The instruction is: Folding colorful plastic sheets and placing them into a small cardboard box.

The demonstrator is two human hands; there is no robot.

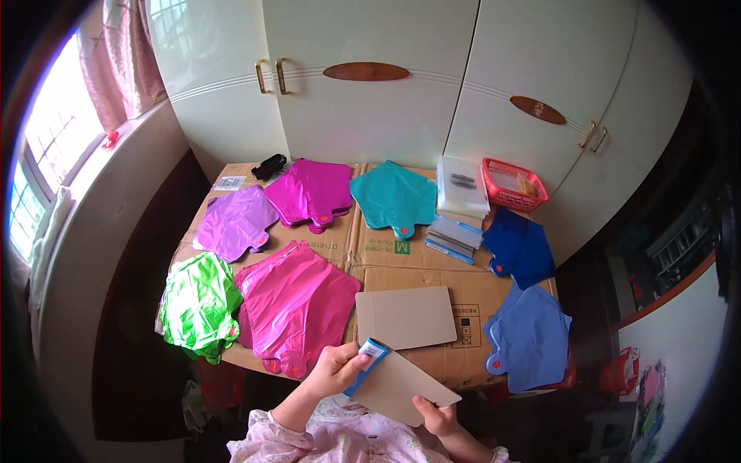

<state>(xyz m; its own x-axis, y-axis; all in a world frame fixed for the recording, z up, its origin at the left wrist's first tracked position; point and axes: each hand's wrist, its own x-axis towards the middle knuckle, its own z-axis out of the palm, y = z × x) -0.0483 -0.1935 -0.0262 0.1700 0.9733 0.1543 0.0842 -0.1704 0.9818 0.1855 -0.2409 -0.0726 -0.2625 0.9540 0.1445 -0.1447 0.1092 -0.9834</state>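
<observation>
Close to my body, I hold a grey-brown cardboard sheet (pixel 401 383) tilted, with a blue-and-white folded card strip (pixel 369 359) along its left end. My left hand (pixel 333 372) is closed around that strip, thumb on top. The sheet's lower right corner is pinched by my right hand (pixel 438 417), thumb on the upper face. Just beyond lies a second cardboard sheet (pixel 407 316), flat on the large brown carton surface (pixel 394 276). To the left of it is a stack of flat pink foil balloons (pixel 297 305), star-shaped and nearest to my left hand.
Around the edge lie green (pixel 202 301), lilac (pixel 235 221), magenta (pixel 310 190), teal (pixel 394 194), dark blue (pixel 521 245) and light blue foil balloons (pixel 529 336). At the back right are clear plastic sleeves (pixel 461 193), blue-edged cards (pixel 454 238) and a red basket (pixel 515 202). White cabinets (pixel 370 116) stand behind.
</observation>
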